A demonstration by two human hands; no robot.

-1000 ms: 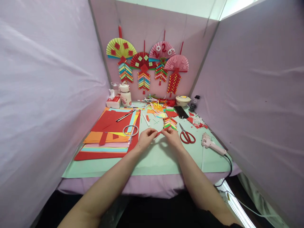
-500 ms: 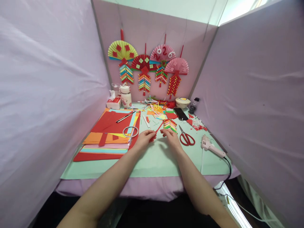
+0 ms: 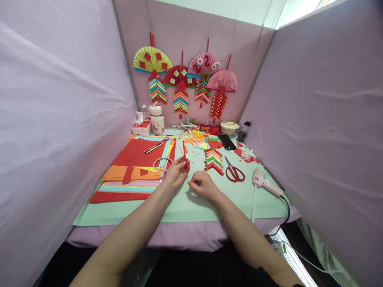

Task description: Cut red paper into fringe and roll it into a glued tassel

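My left hand is closed around a narrow red paper strip, which stands nearly upright from the fingers. Just to its right, my right hand rests low over the table, fingers curled in. Whether anything is inside that curl is hidden. Beyond the right hand lies a chevron of small rolled paper tubes in red, green, yellow and pink. Scissors with red handles lie to the right of the tubes. Beside my left wrist, a roll of tape sits on stacked coloured paper.
A glue gun with a cord lies at the right. Farther back are a phone, paper scraps, a lidded bowl, a white jug and a tissue box. Paper fan decorations hang on the back wall.
My hands have moved apart. The left has turned the red strip more upright, while the right has come down toward me and curled, uncovering the lower part of the tube chevron.
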